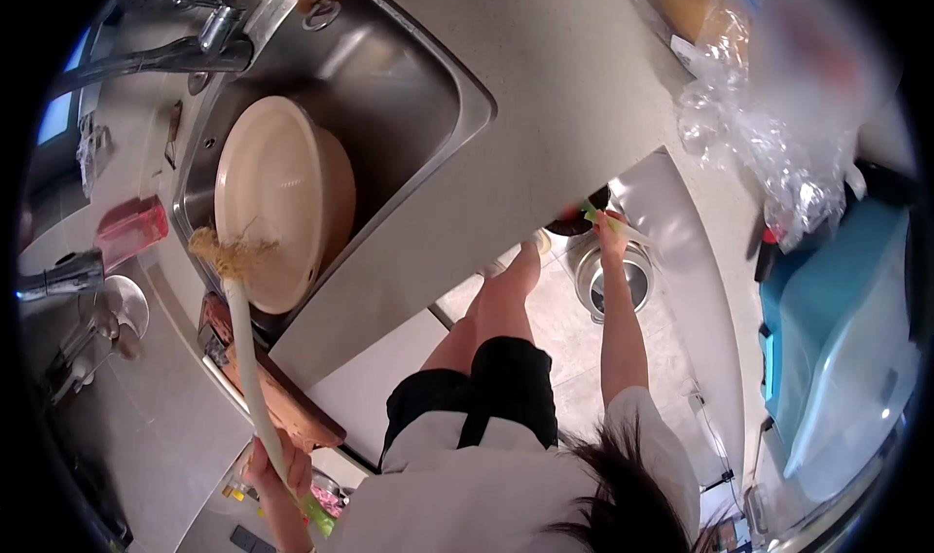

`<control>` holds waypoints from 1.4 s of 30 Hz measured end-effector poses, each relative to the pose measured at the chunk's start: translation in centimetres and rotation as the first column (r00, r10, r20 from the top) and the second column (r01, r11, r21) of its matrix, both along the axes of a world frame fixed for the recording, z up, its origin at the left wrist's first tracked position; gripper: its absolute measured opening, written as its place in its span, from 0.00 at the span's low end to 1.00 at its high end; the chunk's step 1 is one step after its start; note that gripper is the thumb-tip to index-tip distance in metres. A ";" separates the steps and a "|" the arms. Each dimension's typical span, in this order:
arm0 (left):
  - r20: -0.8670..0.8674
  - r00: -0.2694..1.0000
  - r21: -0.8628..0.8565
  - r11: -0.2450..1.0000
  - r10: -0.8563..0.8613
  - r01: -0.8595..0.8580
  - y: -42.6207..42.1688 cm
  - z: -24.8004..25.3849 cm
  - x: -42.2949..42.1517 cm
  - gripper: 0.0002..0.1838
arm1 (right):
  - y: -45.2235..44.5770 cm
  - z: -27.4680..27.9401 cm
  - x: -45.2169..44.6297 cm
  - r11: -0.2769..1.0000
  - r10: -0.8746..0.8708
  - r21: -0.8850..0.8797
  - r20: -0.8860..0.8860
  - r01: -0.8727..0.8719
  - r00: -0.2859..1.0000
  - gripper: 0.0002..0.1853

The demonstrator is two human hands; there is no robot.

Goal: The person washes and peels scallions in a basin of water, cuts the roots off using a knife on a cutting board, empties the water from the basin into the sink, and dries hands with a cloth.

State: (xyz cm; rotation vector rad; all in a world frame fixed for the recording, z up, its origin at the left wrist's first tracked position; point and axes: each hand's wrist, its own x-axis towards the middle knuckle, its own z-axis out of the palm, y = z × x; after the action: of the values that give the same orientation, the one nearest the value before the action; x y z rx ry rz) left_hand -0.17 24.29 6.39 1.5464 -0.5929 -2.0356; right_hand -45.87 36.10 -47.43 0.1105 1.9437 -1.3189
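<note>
My left hand [277, 467], low at the left, is closed around the stalk of a long leek [249, 368]. The leek's shaggy root end [232, 253] reaches up over the near edge of the cream basin [336, 178], which leans tilted in the steel sink [399, 96]. Green shows at the leek's lower end, below my hand. My right hand [610, 230] is stretched down near the floor with fingers pinched on a pale green leek leaf [591, 211]. Under and beside that hand stands a round metal bin [582, 279].
A wooden cutting board [302, 412] leans by the sink. The faucet [222, 28] and a pink bottle [133, 230] are at the left. Plastic bags [769, 154] and a blue container [827, 281] lie along the right counter. My leg [511, 290] is close to the cabinet.
</note>
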 end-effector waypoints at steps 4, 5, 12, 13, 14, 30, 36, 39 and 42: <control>0.074 0.993 -0.054 0.994 0.094 -0.090 0.4 -0.3 0.3 0.26 | -1.9 -3.1 0.4 0.992 0.005 0.129 -0.079 0.005 0.997 0.16; 0.144 0.967 -0.074 0.977 0.209 -0.200 1.2 -0.2 0.5 0.25 | -2.7 -2.9 0.8 0.980 0.038 0.200 -0.138 -0.009 0.990 0.15; 0.328 0.860 -0.192 0.919 0.391 -0.345 2.2 -2.0 1.4 0.25 | -3.6 -12.2 3.0 0.847 0.247 0.530 -0.327 -0.039 0.912 0.12; 0.325 0.883 -0.189 0.938 0.339 -0.291 2.1 -2.5 1.8 0.25 | -3.6 -13.6 3.0 0.832 0.239 0.555 -0.324 -0.021 0.915 0.12; 0.320 0.904 -0.190 0.954 0.284 -0.232 2.0 -2.8 2.8 0.26 | -3.7 -14.9 3.3 0.817 0.231 0.577 -0.318 -0.006 0.919 0.12; 0.099 0.976 -0.163 0.971 0.192 -0.174 1.1 -5.8 3.8 0.24 | -5.0 -20.3 4.0 0.742 0.207 0.669 -0.276 0.033 0.939 0.12; 0.273 0.930 -0.227 0.956 0.247 -0.188 0.6 -4.4 3.2 0.26 | -3.8 -16.6 4.6 0.743 0.237 0.669 -0.275 0.009 0.932 0.12; 0.261 0.956 -0.232 0.970 0.133 -0.072 0.7 -3.3 3.7 0.25 | -3.0 -13.2 5.2 0.793 0.248 0.609 -0.329 0.004 0.911 0.12; 0.247 0.961 -0.158 0.983 0.127 -0.090 0.7 -1.5 3.7 0.26 | -2.3 -10.3 4.6 0.877 0.292 0.479 -0.493 -0.024 0.819 0.13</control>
State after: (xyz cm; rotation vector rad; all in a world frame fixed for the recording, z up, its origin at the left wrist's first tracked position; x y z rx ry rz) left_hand 3.49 25.02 4.84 1.7266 -0.7191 -1.6848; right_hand -41.23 33.83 -57.68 -0.2405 2.6720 -0.7987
